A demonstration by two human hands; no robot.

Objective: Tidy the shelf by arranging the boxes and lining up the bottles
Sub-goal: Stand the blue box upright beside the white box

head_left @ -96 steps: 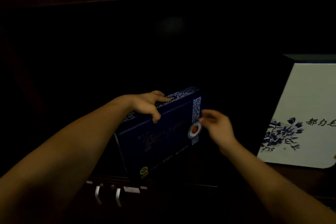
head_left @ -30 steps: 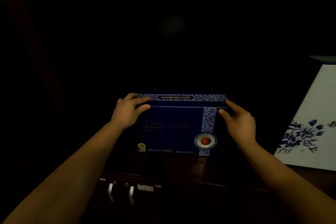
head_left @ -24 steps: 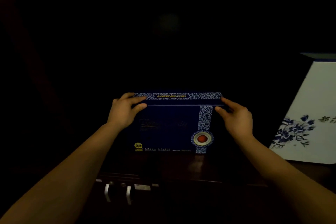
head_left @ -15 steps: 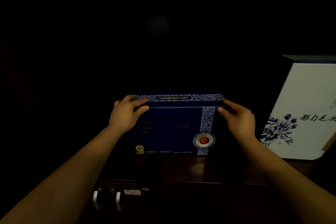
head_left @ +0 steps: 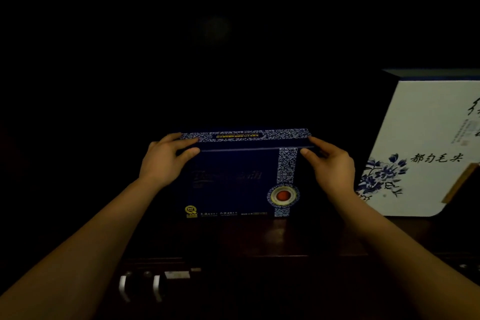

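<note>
A dark blue box (head_left: 233,179) with a patterned top edge and a red round seal stands upright on the dark wooden shelf (head_left: 259,239), its front facing me. My left hand (head_left: 166,158) grips its top left corner, fingers over the top and thumb on the front. My right hand (head_left: 330,163) holds the top right corner the same way. A taller white box (head_left: 426,143) with blue flowers and black characters stands to the right, apart from the blue box. No bottles are visible.
The shelf's back is very dark and nothing can be made out there. Below the shelf's front edge sit two metal handles (head_left: 140,288) of a cabinet. A brown wooden edge (head_left: 459,184) overlaps the white box at the far right.
Three seconds ago the blue box was tilted and turned in my left hand; now it stands squarely on the shelf with both hands at its top corners. Over the last second only the view shifted.
</note>
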